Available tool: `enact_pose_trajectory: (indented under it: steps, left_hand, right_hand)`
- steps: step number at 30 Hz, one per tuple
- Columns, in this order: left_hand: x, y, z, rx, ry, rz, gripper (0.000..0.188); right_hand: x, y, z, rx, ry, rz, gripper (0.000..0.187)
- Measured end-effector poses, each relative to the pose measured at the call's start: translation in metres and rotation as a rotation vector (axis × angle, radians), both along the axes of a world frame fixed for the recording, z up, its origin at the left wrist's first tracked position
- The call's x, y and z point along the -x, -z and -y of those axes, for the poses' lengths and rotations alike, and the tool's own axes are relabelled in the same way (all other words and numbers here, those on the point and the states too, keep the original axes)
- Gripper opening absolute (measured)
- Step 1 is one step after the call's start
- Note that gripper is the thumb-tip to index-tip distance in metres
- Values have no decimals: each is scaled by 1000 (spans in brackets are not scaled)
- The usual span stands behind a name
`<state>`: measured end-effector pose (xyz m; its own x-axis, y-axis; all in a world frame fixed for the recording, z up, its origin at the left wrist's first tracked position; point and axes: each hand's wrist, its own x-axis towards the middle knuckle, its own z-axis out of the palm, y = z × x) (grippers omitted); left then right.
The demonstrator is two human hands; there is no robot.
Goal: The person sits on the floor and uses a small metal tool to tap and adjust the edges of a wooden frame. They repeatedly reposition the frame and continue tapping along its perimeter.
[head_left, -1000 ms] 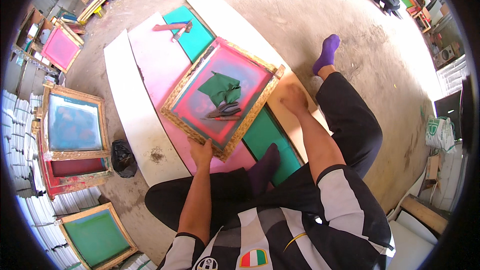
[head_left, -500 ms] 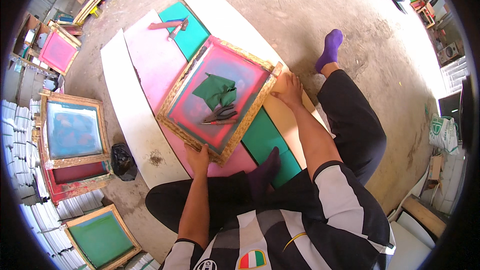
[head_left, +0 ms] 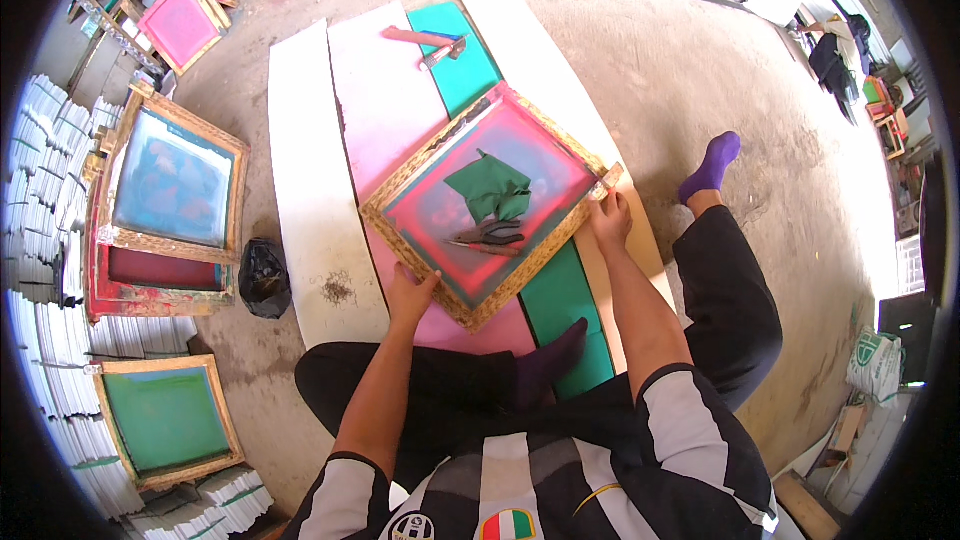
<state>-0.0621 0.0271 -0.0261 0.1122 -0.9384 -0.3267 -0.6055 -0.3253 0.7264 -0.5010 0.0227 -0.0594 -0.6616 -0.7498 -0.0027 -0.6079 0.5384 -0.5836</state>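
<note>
A wooden screen-printing frame (head_left: 465, 312) with pink and grey mesh lies slanted before me on the boards. My left hand (head_left: 410, 295) grips its lower left edge, thumb on top and fingers out of sight beneath. At its right corner, where a short wood piece juts out, my right hand (head_left: 610, 223) is closed on the frame's side. A crumpled green cloth (head_left: 490, 186) rests on the mesh. Just below the cloth lie dark-handled pliers (head_left: 492, 233) and a slim reddish tool (head_left: 490, 249) whose kind is unclear.
A hammer (head_left: 440, 52) lies on the far boards beside a red-handled tool (head_left: 405, 36). More frames, one with blue mesh (head_left: 172, 180) and one with green (head_left: 160, 418), lean by paper stacks (head_left: 35, 200) at left. A black plastic bag (head_left: 264, 278) sits beside the white board (head_left: 310, 160).
My right hand has gone from resting flat on the board to holding the frame's right corner. My left hand keeps its grip. The whole view has shifted, moving the scene rightward.
</note>
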Motion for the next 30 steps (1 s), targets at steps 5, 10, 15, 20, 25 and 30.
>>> enact_pose_trajectory:
  steps: [5,10,15,20,25,30]
  left_hand:
    - [40,-45,7,-127,-8,-92,69]
    - [21,8,0,39,53,-70,64]
    - [26,-25,-2,-108,-41,-179,62]
    - [35,-31,-2,-157,-69,-208,63]
    - [21,-15,-4,70,79,-134,70]
    - [15,-31,7,72,41,97,78]
  right_hand:
    - [97,16,22,337,170,139,47]
    - [118,-27,107,-216,-104,-176,64]
    - [71,-71,122,-499,-96,-17,75]
    - [89,-54,122,-492,-176,-105,69]
    - [78,-57,121,-421,-157,-201,62]
    - [13,-64,101,-299,-275,-259,52]
